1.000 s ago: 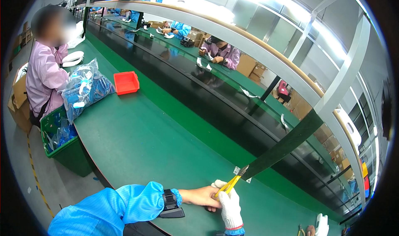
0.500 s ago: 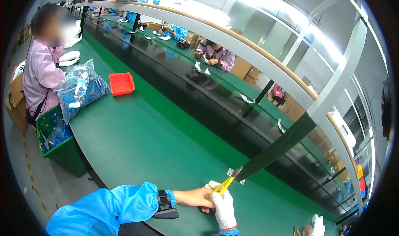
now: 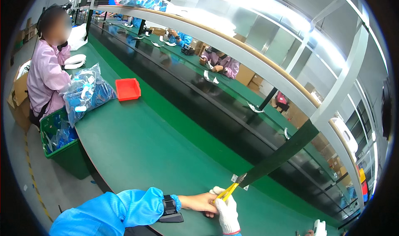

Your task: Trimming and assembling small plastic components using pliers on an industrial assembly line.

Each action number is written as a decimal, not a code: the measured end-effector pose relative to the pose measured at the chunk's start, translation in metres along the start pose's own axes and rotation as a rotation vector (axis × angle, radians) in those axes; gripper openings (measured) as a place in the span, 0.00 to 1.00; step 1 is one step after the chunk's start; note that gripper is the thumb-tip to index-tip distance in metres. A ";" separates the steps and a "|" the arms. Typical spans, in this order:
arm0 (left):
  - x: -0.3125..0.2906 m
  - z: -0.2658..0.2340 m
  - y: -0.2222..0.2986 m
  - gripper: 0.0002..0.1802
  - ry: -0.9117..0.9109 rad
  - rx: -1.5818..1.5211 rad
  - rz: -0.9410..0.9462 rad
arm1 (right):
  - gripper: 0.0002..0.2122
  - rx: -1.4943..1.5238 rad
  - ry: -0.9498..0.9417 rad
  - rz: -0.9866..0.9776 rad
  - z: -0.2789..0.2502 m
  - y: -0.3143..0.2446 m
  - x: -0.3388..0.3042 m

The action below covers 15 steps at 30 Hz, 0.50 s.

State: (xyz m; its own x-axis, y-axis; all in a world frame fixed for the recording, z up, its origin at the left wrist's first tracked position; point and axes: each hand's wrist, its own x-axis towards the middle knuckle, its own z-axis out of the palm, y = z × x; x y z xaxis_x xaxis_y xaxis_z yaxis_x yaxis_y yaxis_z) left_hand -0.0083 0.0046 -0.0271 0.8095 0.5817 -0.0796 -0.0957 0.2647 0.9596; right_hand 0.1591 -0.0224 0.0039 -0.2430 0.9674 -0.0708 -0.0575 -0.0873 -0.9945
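Yellow-handled pliers point up and away, their metal jaws beside the foot of the dark post. My right hand, in a white knitted glove, is closed round the handles. My bare left hand comes in from the left in a blue sleeve with a black wrist strap. It presses against the glove at the handle ends, fingers curled downward. What those fingers hold, if anything, is hidden. Both hands are above the green bench.
A dark post rises from a bracket to the overhead shelf. At left are a red bin, a plastic bag of blue items, a green crate and a person in pink. Part of another white-gloved hand shows at bottom right.
The whole view has shifted slightly, so the bench and post appear a little lower and further right. Both hands stay together at the pliers, with the same grip.
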 end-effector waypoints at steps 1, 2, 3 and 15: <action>-0.002 0.000 0.000 0.20 0.006 0.002 0.013 | 0.26 -0.001 -0.020 -0.018 0.002 0.000 0.000; -0.001 0.000 0.000 0.20 0.011 -0.003 0.019 | 0.26 -0.029 -0.011 -0.031 0.002 0.000 0.000; 0.000 0.000 0.000 0.20 0.012 -0.017 0.005 | 0.27 -0.055 -0.002 -0.038 0.002 -0.001 -0.001; 0.003 -0.002 -0.008 0.23 0.027 -0.004 0.049 | 0.25 -0.104 0.024 -0.099 0.003 -0.003 -0.002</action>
State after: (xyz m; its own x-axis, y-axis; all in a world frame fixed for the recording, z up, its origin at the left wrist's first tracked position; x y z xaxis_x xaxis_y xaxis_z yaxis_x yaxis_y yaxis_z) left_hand -0.0061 0.0055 -0.0352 0.7881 0.6143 -0.0396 -0.1372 0.2380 0.9615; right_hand 0.1564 -0.0246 0.0075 -0.2178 0.9756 0.0277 0.0212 0.0331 -0.9992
